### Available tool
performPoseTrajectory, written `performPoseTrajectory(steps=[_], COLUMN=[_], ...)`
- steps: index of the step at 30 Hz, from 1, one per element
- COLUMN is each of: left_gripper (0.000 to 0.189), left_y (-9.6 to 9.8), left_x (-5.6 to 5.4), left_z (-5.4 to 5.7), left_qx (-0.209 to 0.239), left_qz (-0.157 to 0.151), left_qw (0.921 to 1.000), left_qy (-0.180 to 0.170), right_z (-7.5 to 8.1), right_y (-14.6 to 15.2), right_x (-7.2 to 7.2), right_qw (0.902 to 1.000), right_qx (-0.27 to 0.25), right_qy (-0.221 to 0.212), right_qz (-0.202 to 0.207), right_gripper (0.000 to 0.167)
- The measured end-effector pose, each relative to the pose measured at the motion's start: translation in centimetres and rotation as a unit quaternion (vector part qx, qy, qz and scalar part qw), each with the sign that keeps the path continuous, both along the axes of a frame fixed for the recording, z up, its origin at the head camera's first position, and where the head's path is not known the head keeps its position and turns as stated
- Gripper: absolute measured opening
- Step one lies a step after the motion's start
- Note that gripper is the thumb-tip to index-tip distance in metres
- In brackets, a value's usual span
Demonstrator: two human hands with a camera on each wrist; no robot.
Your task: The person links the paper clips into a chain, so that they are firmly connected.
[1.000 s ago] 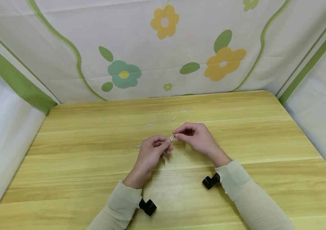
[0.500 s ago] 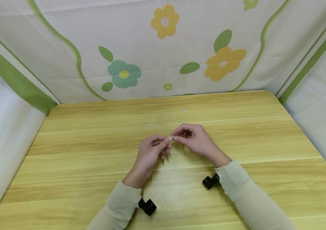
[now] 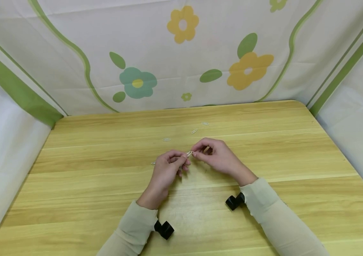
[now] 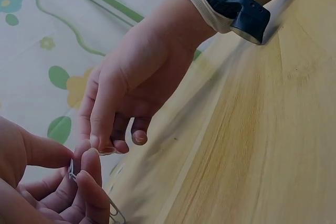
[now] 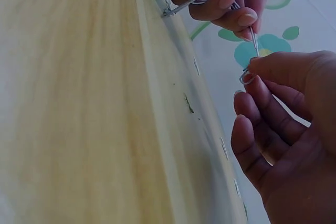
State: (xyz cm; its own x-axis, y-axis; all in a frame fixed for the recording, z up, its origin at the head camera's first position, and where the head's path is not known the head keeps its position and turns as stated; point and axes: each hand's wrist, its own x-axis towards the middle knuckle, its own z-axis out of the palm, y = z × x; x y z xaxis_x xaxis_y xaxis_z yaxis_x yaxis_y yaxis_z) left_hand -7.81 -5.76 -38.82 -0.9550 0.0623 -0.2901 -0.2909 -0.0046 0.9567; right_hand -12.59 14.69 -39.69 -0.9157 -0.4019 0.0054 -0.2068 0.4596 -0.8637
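My left hand (image 3: pixel 168 172) pinches a silvery paper clip (image 3: pixel 189 154) between thumb and fingers above the table. Linked paper clips (image 5: pixel 184 7) hang from under its fingers in the right wrist view, and the left wrist view shows a dangling paper clip loop (image 4: pixel 117 214) too. Close beside it, my right hand (image 3: pixel 218 156) pinches a paper clip (image 5: pixel 247 77) with thumb and forefinger, its other fingers loosely bent. The held clips meet between the two hands; whether they are hooked together I cannot tell. Fingers hide part of both.
Loose paper clips lie on the wooden table (image 3: pixel 88 199): one paper clip (image 3: pixel 166 139) beyond my left hand, another paper clip (image 3: pixel 194 131) and a farther paper clip (image 3: pixel 205 123) toward the back. One more paper clip (image 3: pixel 153 163) sits left of my left hand. A flowered curtain (image 3: pixel 168 57) stands behind.
My right hand has shifted slightly left and down, and the clips between the hands now lie more in line. My left hand has drawn slightly left. The loose clips stay put.
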Motion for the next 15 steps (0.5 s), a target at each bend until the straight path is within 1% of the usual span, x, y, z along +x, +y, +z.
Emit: performPoseTrajectory(steps=[5, 7, 12, 15], left_gripper=[0.018, 0.017, 0.016, 0.017], left_y=[-0.06, -0.08, -0.10, -0.12], left_x=[-0.07, -0.09, -0.17, -0.18], left_z=[-0.15, -0.25, -0.50, -0.60], left_qx=[-0.010, -0.016, -0.028, -0.036], left_qz=[0.000, -0.002, -0.003, 0.001], left_qw=[0.9999, 0.9998, 0.9993, 0.9989], left_qy=[0.005, 0.010, 0.023, 0.030], right_z=[-0.04, -0.09, -0.14, -0.16], right_y=[0.22, 0.37, 0.71, 0.87], right_x=[-0.15, -0.22, -0.33, -0.39], right_qw=[0.9999, 0.9998, 0.9979, 0.9978], right_qx=[0.004, 0.001, -0.019, -0.023], right_qy=[0.002, -0.010, -0.058, -0.062], right_qz=[0.010, 0.015, 0.020, 0.011], right_gripper=[0.007, 0.007, 0.010, 0.008])
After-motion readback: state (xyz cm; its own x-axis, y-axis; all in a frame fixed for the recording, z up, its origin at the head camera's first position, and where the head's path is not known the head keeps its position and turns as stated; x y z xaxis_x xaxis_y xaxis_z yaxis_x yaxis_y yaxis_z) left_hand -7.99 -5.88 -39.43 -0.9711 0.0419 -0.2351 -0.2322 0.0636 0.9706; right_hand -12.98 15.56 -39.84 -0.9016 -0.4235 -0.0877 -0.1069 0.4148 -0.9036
